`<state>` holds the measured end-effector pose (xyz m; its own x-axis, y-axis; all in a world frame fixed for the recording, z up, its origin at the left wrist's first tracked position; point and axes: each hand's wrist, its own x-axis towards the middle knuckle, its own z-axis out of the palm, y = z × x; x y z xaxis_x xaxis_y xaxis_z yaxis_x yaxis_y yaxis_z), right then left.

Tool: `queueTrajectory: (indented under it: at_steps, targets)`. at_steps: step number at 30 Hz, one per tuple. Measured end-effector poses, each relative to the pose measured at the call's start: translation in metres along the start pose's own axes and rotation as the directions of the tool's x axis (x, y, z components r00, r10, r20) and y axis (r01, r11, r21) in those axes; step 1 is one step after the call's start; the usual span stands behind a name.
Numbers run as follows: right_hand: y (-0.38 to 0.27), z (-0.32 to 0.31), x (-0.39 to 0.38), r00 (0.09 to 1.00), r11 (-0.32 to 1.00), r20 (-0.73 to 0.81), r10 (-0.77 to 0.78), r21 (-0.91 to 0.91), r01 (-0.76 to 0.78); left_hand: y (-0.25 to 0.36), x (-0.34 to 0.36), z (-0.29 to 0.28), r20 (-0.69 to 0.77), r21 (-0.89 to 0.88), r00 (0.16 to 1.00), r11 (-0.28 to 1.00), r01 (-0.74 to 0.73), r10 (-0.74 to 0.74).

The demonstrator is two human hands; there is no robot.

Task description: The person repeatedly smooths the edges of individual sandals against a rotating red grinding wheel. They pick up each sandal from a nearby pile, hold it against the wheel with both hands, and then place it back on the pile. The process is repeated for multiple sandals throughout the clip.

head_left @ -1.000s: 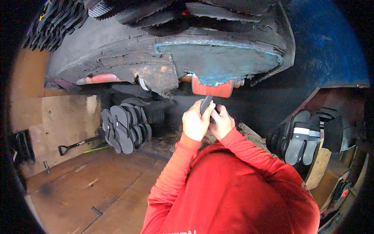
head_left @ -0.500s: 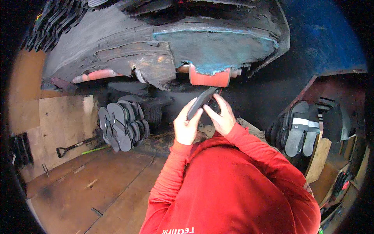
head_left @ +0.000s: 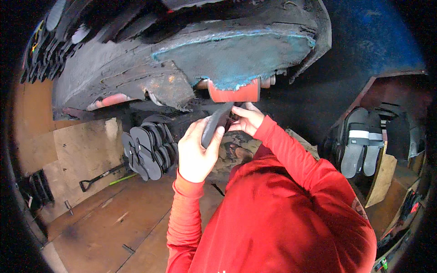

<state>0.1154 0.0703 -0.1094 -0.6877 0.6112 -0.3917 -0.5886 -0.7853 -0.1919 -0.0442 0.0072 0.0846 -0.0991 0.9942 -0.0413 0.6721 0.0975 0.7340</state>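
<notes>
Between my two hands is a dark flip-flop (head_left: 215, 126), tilted on edge with its far end right below an orange sanding drum (head_left: 234, 94). I cannot tell whether the two touch. My left hand (head_left: 196, 148) grips the near end, thumb on one side and fingers on the other. My right hand (head_left: 247, 119) is closed at the flip-flop's far part, near the strap side; some of its fingertips are hidden behind it. A torn blue-grey, dust-covered guard (head_left: 236, 59) hangs over the drum.
Grey flip-flops (head_left: 148, 150) hang in a bunch at left, near a spade-like handle (head_left: 86, 184). Slides with white bands (head_left: 359, 141) hang at right. More dark footwear (head_left: 48, 54) is stacked top left. A second orange roller (head_left: 109, 101) shows under the machine's edge.
My hands and the flip-flop have shifted left in the picture. The flip-flop now stands more upright, and my right hand has moved up towards its far end. The view has also shifted.
</notes>
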Motion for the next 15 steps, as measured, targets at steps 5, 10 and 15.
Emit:
queueTrajectory:
  at_steps: [5, 10, 15]
  targets:
    - [-0.020, -0.006, -0.013, 0.994, 0.998, -0.111, -0.005, -0.061, -0.002, 0.011, 0.026, 0.029, 0.021, 0.057, 1.000, 0.998, 0.010, -0.011]
    - [-0.039, 0.000, -0.034, 0.981, 0.988, -0.180, 0.071, -0.126, -0.094, 0.007, 0.027, 0.040, 0.067, -0.060, 0.983, 0.982, 0.177, -0.173]
    - [-0.025, 0.040, -0.042, 0.980, 0.993, -0.195, 0.038, -0.102, -0.058, 0.036, 0.007, 0.006, 0.045, 0.005, 0.991, 0.992, 0.125, -0.125]
